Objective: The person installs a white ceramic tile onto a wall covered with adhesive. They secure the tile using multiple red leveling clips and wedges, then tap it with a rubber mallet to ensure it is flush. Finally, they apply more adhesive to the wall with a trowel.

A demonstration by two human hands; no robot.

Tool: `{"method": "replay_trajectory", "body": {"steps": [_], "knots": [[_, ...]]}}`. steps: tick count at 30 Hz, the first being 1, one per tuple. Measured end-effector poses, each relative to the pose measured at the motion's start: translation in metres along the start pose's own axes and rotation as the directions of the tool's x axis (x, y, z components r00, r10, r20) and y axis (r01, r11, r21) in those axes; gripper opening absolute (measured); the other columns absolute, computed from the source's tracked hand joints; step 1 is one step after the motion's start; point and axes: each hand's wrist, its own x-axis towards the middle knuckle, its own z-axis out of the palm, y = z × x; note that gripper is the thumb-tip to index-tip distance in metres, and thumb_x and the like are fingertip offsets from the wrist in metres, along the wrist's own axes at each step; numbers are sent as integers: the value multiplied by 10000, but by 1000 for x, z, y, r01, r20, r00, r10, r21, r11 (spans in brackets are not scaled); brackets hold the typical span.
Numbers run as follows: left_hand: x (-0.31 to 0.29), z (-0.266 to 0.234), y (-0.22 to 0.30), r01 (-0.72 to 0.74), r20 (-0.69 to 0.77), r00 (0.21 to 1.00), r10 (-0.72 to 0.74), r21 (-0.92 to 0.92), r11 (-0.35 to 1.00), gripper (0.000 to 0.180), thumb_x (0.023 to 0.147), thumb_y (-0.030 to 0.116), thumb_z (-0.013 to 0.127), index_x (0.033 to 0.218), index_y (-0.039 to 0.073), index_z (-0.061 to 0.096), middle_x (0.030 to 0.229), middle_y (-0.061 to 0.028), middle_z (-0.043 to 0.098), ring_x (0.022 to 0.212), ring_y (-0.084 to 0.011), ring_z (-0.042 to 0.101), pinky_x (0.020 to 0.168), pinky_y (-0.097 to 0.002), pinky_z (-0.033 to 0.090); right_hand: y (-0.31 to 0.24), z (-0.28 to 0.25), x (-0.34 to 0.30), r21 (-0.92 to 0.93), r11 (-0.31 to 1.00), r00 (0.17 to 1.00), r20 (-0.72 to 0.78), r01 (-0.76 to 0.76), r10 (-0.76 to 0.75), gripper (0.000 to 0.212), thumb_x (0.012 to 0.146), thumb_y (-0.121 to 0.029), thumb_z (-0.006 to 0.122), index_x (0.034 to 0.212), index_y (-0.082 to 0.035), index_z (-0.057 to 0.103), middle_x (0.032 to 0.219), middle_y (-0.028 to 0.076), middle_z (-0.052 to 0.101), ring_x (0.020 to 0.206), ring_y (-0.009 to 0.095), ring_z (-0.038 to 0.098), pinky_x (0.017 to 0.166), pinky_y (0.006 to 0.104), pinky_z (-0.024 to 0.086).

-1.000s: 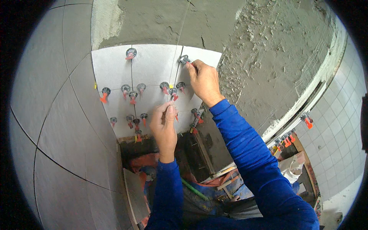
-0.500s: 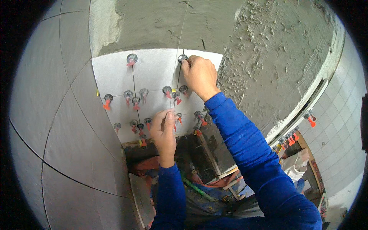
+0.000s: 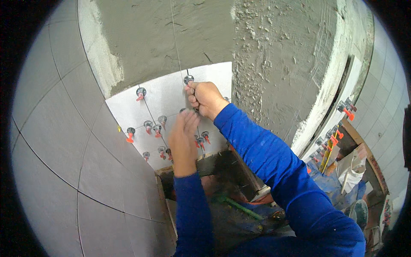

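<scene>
My right hand [image 3: 207, 98] is closed on the red handle of a tile leveler [image 3: 188, 80], whose round dark cap sits on a joint near the top edge of the white wall tiles [image 3: 162, 95]. Lower and to the left, my left hand [image 3: 184, 135] is raised in front of the tiles, blurred, its fingers stretched upward with nothing visible in them. Several more tile levelers with red handles stick out along the joints, among them one at the upper left [image 3: 141, 93] and one at the left edge [image 3: 130, 135]. My left hand hides some of them.
Large grey tiles [image 3: 102, 171] cover the wall on the left. Above and to the right spreads rough grey mortar [image 3: 282, 64], with a string [image 3: 175, 38] hanging over it. More levelers [image 3: 346, 109] line a pale ledge at the right, near a white bag [image 3: 352, 169] and a bucket [image 3: 358, 212].
The view has shifted and tilted. My right hand has moved from the leveler's cap onto its handle; my left hand has changed from curled fingers to stretched ones.
</scene>
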Motion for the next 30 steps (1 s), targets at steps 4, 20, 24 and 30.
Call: {"method": "replay_trajectory", "body": {"steps": [4, 20, 24, 30], "knots": [[77, 1, -2, 270, 379, 913, -151, -285, 920, 483, 1132, 347, 319, 1285, -34, 572, 1291, -179, 636, 1191, -287, 625, 1027, -358, 510, -1, -4, 6, 28, 999, 999, -28, -31, 31, 214, 1073, -192, 491, 935, -54, 579, 699, -25, 486, 513, 86, 408, 443, 255, 290], [101, 35, 31, -25, -215, 972, 93, 303, 953, 300, 1025, 223, 588, 1095, -61, 657, 923, -152, 727, 714, -216, 703, 598, -302, 562, 3, -11, 28, -497, 847, 947, -140, 186, -290, 251, 852, -120, 667, 853, 126, 715, 849, 274, 738, 761, 345, 759, 628, 436, 574], [114, 23, 11, 422, 247, 900, -360, -281, 862, 403, 1066, 352, 517, 1170, -22, 623, 1145, -204, 712, 1045, -343, 687, 937, -488, 542, 0, -8, 31, -460, 877, 957, -166, 138, -237, 256, 859, -126, 662, 894, 121, 719, 908, 287, 738, 812, 374, 757, 679, 445, 588], [125, 28, 19, 195, -20, 981, -195, 211, 958, 374, 1070, 321, 506, 1180, -22, 610, 1128, -198, 712, 982, -316, 713, 823, -429, 588, -4, -11, 36, -629, 769, 941, -181, 113, -287, 294, 867, -162, 665, 924, 121, 719, 941, 307, 733, 875, 393, 753, 736, 449, 596]]}}
